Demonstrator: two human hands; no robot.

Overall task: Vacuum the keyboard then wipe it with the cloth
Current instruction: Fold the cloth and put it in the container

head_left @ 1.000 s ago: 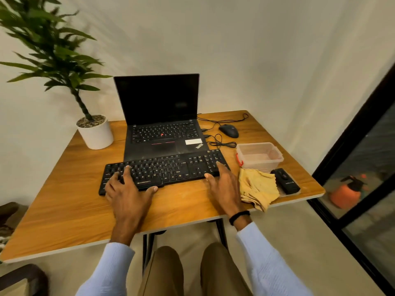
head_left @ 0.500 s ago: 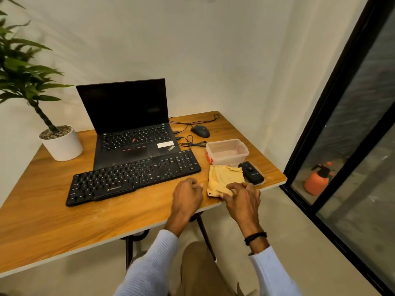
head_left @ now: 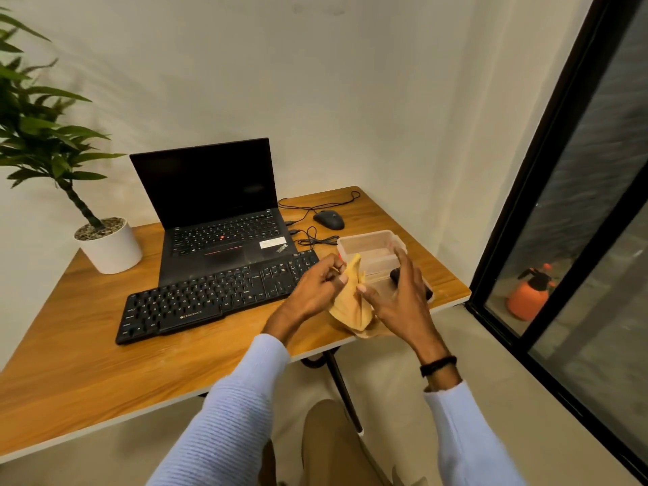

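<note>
A black keyboard point(head_left: 214, 296) lies on the wooden desk point(head_left: 105, 366) in front of the laptop. To its right, both hands hold a yellow cloth point(head_left: 350, 303) lifted off the desk. My left hand point(head_left: 315, 292) pinches the cloth's upper edge. My right hand point(head_left: 399, 299) pinches it with thumb and forefinger, its other fingers spread. A small black handheld vacuum point(head_left: 396, 275) lies behind my right hand, mostly hidden.
An open black laptop point(head_left: 217, 219) stands behind the keyboard. A potted plant point(head_left: 105, 243) sits at the left. A wired mouse point(head_left: 329, 219) and a clear plastic box point(head_left: 368, 247) are at the back right. An orange sprayer point(head_left: 529, 292) stands beyond the glass door.
Both hands left the keyboard, moved right to the yellow cloth and lifted it off the desk. The camera view turned to the right.
</note>
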